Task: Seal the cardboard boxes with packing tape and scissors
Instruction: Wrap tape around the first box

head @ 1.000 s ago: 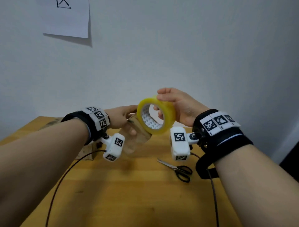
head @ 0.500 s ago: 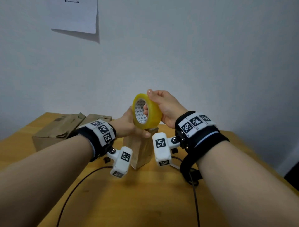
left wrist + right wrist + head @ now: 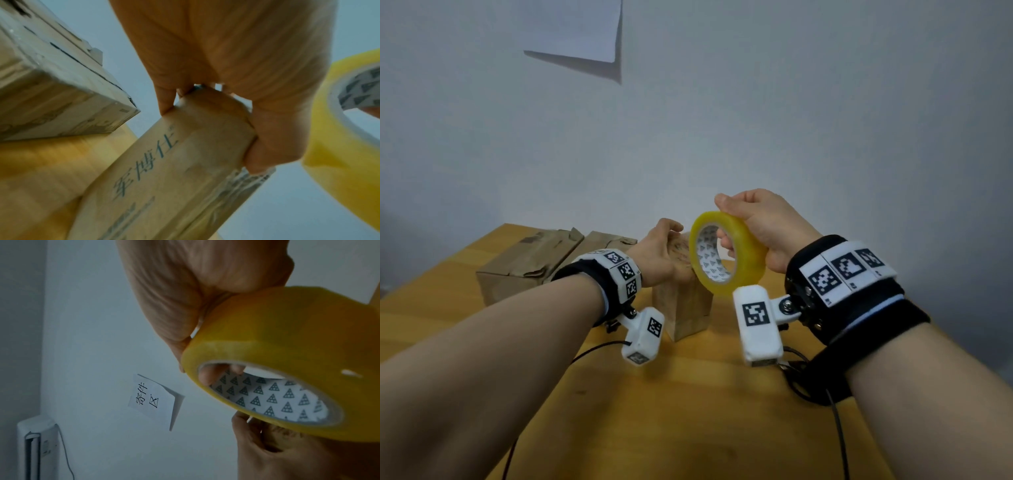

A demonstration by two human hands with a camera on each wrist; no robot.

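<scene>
— Since half a second ago, both hands have shifted: the left hand has come down on top of the small upright box, and the roll has tipped so its core faces us more.

— How do the fingers sit?

— Left fingers are curled over the box's top end, thumb down its near side, gripping it. The right hand pinches the yellow tape roll, fingertips inside the core and the thumb over the outer band. The roll hangs just beside the left thumb, above the box's right edge.

— What might go wrong?

— I'd judge the box could tip when the tape is pulled, standing tall on a narrow base with only one hand on it. The free tape end isn't visible, so it may fold back and stick to itself. The scissors aren't in view now, so cutting means letting go of something.

— Any writing?

— Blue Chinese characters run down the box face, roughly "宰博仕", blurred. Grey triangles pattern the core. Further out, a wall sheet reads "寄件区". Two more cardboard boxes lie well left of the fingers on the wooden table.
</scene>
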